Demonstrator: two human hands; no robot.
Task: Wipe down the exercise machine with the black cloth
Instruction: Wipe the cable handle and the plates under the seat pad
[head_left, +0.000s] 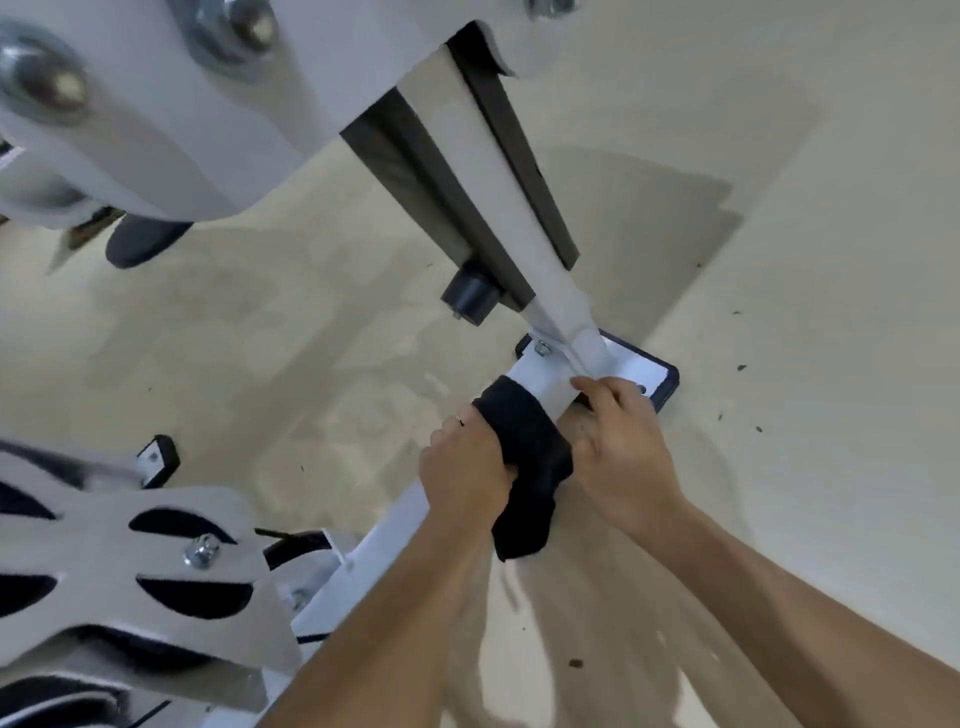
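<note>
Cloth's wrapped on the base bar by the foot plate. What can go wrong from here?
1. The right hand has its fingertips at the joint where the slanted strut meets the base bar; the bracket edge or bolt might nick them.
2. The black cloth, gripped by the left hand, has a loose tail hanging down; it may pick up floor specks and smear them on the frame.

bar (540, 387) partly under black cloth (524, 457), bolts (47, 78) blurred
</note>
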